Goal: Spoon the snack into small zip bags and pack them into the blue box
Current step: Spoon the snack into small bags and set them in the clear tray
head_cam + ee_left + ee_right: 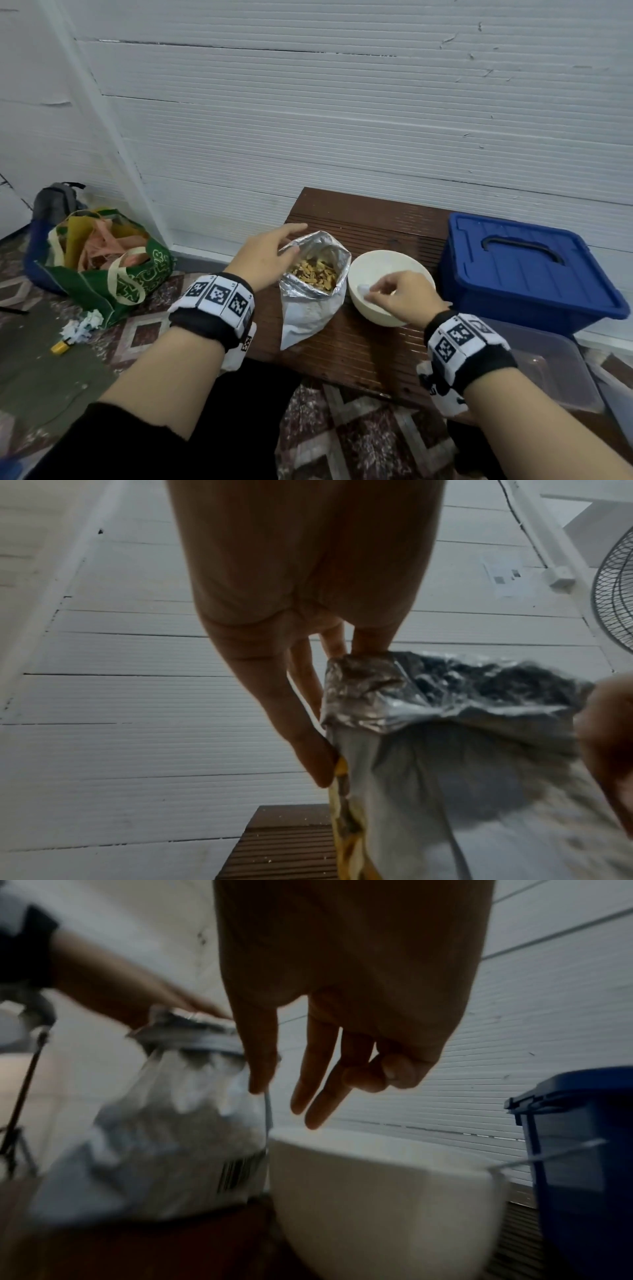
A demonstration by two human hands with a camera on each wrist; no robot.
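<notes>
Nearest the camera, two forearms reach in, each with one black wristband carrying white squares of black coded patterns. The right hand (400, 294), at five o'clock of the table (346, 353), hovers over the near rim of one white bowl (373, 267); its fingers curl loosely down in a pinch over something small and pale, too blurred to name, so whether that grip holds anything cannot be told. The left hand (265, 257), at seven o'clock, has its thumb pinching the near-left lip of one open silver foil snack bag (308, 301), while the other fingers stretch almost straight past the rim. The bag stands upright just beside the bowl, at its nine o'clock, with brown and yellow snack pieces (313, 270) showing inside. The right wrist view shows one barcode (240, 1173) on the bag's side; its digits are unreadable.

One clear plastic tub (544, 370) sits at four o'clock, near the right wrist. Farther, at two o'clock, stands one blue box (524, 270) with its lid shut and handle lying flat.

On the floor at nine o'clock sit one green tote bag (113, 270) with pale lettering too distorted to read, crumpled paper (82, 325), one small yellow object (60, 347), and one grey backpack (56, 202) against the white wall
</notes>
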